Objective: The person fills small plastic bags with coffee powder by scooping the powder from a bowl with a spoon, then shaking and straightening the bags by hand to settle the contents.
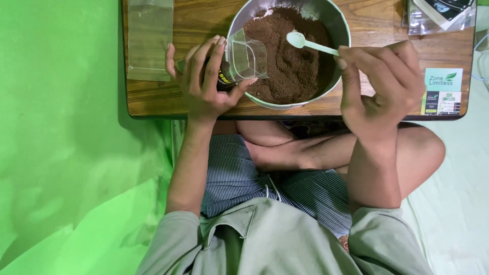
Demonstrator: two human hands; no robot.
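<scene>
Spoon over powder, pouch held open.
Right hand [379, 86] pinches the pale spoon [309, 43] above the bowl [340, 23]; left hand [204, 81] fingers wrap the clear pouch [247, 56] at the rim.

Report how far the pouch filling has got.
Done: nothing visibly filled. In hand: left hand holds a clear pouch open at the metal bowl; right hand holds an empty white spoon over the brown powder. Left: scooping powder; another flat pouch waits.

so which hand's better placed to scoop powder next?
Right. The right hand already holds the pale spoon, its bowl over the brown powder in the metal bowl. The left hand is busy holding the small clear pouch open.
</scene>
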